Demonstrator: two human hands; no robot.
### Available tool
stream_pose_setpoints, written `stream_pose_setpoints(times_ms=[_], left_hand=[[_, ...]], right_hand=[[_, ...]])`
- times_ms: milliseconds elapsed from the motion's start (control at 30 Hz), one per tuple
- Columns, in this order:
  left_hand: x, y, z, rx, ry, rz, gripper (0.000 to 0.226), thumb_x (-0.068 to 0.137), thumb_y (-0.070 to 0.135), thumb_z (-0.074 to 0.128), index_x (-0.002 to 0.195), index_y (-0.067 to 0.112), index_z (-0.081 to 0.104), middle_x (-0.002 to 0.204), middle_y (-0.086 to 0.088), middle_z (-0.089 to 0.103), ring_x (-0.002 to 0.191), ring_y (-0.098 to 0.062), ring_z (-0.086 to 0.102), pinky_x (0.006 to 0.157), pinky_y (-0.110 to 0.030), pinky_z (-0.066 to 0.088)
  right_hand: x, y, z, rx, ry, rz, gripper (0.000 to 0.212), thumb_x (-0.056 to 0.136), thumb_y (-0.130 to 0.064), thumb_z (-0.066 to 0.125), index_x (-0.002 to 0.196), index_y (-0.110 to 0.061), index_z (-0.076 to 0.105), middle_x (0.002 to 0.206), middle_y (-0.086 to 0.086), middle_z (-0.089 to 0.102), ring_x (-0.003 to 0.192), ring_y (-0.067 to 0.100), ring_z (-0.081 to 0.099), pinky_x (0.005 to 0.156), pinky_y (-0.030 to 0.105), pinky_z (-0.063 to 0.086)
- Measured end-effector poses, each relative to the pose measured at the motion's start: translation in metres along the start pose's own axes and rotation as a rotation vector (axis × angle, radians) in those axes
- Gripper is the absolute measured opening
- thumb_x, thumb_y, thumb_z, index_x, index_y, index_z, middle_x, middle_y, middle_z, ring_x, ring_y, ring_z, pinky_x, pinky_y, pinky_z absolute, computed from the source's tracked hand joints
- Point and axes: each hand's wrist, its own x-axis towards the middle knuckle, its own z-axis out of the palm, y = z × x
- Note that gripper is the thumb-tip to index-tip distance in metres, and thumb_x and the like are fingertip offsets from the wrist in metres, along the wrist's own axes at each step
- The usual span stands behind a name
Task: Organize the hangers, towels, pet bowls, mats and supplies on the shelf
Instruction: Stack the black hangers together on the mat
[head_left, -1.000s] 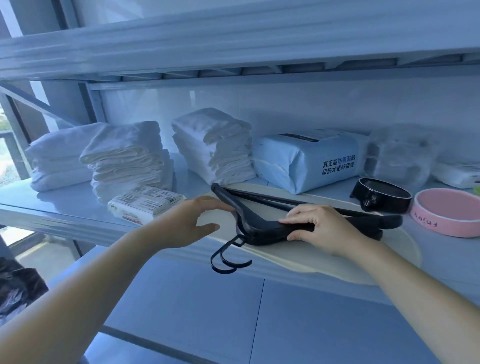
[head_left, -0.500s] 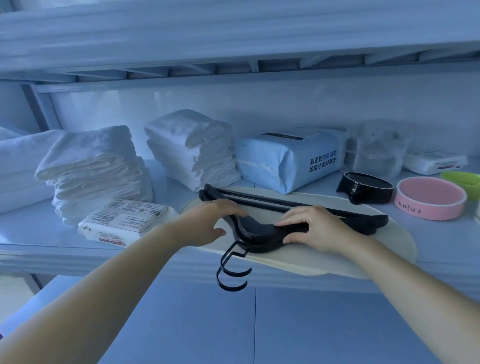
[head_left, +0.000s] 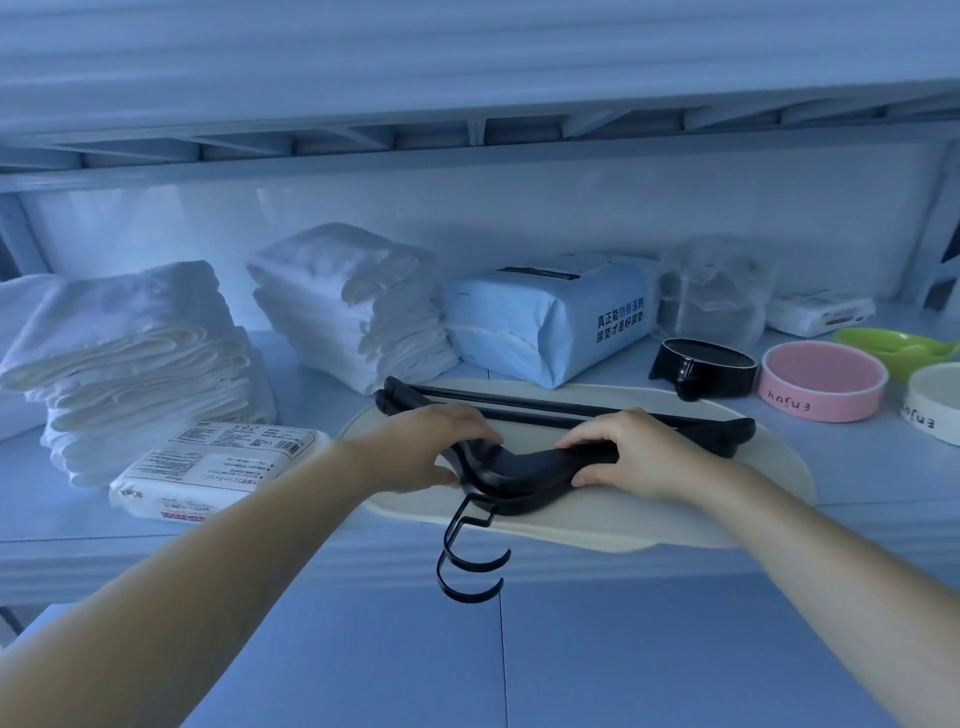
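**A:** Both hands are clamping down here. The left hand (head_left: 428, 454) is curling its fingers over one shoulder of the black plastic hangers (head_left: 524, 470), thumb tucking under the front edge. The right hand (head_left: 631, 452) is doing the same on the other shoulder.

**B:** And neither is carrying anything else. A grip at each end is making sense to me: it is squeezing the pair together so they are lying as one bundle rather than sliding apart.

**A:** They are resting on the cream oval mat (head_left: 743, 499), which is lying flat on the pale blue metal shelf (head_left: 156, 551) and drooping slightly over its front lip. The two black hooks (head_left: 470, 564) are hanging out past the edge, pointing back at the person.

**B:** Handy, I reckon, since hooks facing out are making the bundle easy to grab. Further left, the folded white towels (head_left: 140, 364) are sitting in stacks, with a white wrapped pack of wipes (head_left: 218, 467) lying in front.

**A:** Behind the mat, a light blue plastic pack (head_left: 550, 322) is standing near the back wall. To the right, a glossy black pet bowl (head_left: 701, 364) is sitting at the mat's far corner, and a round pink bowl (head_left: 821, 384) is sitting just beside it.

**B:** So like is going with like. I'm judging the hangers nearly settled.
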Motion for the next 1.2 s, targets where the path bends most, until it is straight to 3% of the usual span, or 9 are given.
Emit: stream_pose_setpoints(times_ms=[233, 567, 667, 733, 833, 933, 1067, 1200], left_hand=[[0.005, -0.007, -0.002, 0.060, 0.001, 0.036, 0.048, 0.080, 0.023, 0.070, 0.124, 0.033, 0.054, 0.122, 0.012, 0.051, 0.113, -0.008, 0.047, 0.091, -0.031, 0.044], [0.004, -0.015, 0.005, -0.083, 0.057, 0.081, 0.035, 0.077, 0.016, 0.073, 0.107, 0.030, 0.062, 0.099, 0.017, 0.065, 0.093, -0.002, 0.055, 0.085, -0.022, 0.042], [0.000, -0.015, 0.007, -0.086, 0.078, 0.080, 0.039, 0.079, 0.019, 0.072, 0.114, 0.032, 0.061, 0.106, 0.019, 0.064, 0.100, 0.002, 0.051, 0.082, -0.006, 0.033], [-0.005, -0.015, 0.011, -0.071, 0.102, 0.050, 0.048, 0.081, 0.024, 0.071, 0.125, 0.035, 0.055, 0.122, 0.021, 0.056, 0.110, 0.006, 0.046, 0.087, 0.003, 0.023], [-0.017, -0.015, 0.020, -0.041, 0.156, -0.067, 0.058, 0.086, 0.030, 0.065, 0.137, 0.040, 0.039, 0.142, 0.020, 0.039, 0.130, 0.000, 0.035, 0.095, -0.005, 0.018], [-0.027, -0.014, 0.027, -0.092, 0.248, -0.118, 0.052, 0.090, 0.027, 0.060, 0.135, 0.042, 0.040, 0.142, 0.019, 0.039, 0.129, -0.003, 0.038, 0.094, -0.010, 0.025], [-0.030, -0.010, 0.028, -0.078, 0.193, -0.115, 0.044, 0.095, 0.020, 0.051, 0.134, 0.038, 0.044, 0.143, 0.019, 0.038, 0.130, -0.004, 0.037, 0.093, -0.007, 0.022], [-0.037, -0.009, 0.030, -0.091, 0.162, -0.135, 0.053, 0.095, 0.020, 0.049, 0.141, 0.040, 0.032, 0.148, 0.019, 0.029, 0.132, -0.006, 0.034, 0.102, -0.020, 0.033]], right_hand=[[-0.002, -0.006, 0.005, -0.004, 0.019, -0.017, 0.037, 0.074, -0.032, 0.077, 0.109, -0.037, 0.067, 0.107, -0.025, 0.065, 0.100, -0.007, 0.056, 0.090, 0.016, 0.041], [-0.001, -0.009, 0.001, 0.012, -0.018, -0.014, 0.033, 0.071, -0.028, 0.079, 0.099, -0.040, 0.066, 0.098, -0.020, 0.067, 0.095, -0.004, 0.058, 0.090, 0.026, 0.046], [-0.003, -0.009, 0.001, 0.013, -0.001, -0.025, 0.032, 0.072, -0.027, 0.079, 0.100, -0.038, 0.066, 0.099, -0.019, 0.067, 0.096, -0.004, 0.058, 0.091, 0.023, 0.045], [-0.008, -0.007, 0.003, 0.001, 0.050, -0.041, 0.034, 0.073, -0.028, 0.079, 0.104, -0.033, 0.067, 0.103, -0.019, 0.067, 0.097, -0.003, 0.057, 0.092, 0.022, 0.044], [-0.019, 0.001, 0.001, -0.025, 0.182, -0.027, 0.038, 0.074, -0.032, 0.077, 0.110, -0.028, 0.067, 0.109, -0.017, 0.065, 0.101, -0.002, 0.056, 0.096, 0.023, 0.042], [-0.025, 0.009, -0.005, -0.071, 0.210, 0.015, 0.036, 0.077, -0.039, 0.073, 0.111, -0.030, 0.066, 0.113, -0.016, 0.065, 0.107, 0.002, 0.056, 0.098, 0.026, 0.042], [-0.025, 0.008, -0.004, -0.092, 0.178, 0.031, 0.028, 0.080, -0.039, 0.070, 0.106, -0.029, 0.068, 0.109, -0.013, 0.066, 0.103, 0.009, 0.058, 0.093, 0.030, 0.044], [-0.032, 0.006, 0.000, -0.070, 0.243, 0.013, 0.033, 0.080, -0.033, 0.072, 0.111, -0.024, 0.067, 0.111, -0.013, 0.061, 0.106, 0.007, 0.056, 0.093, 0.020, 0.039]])
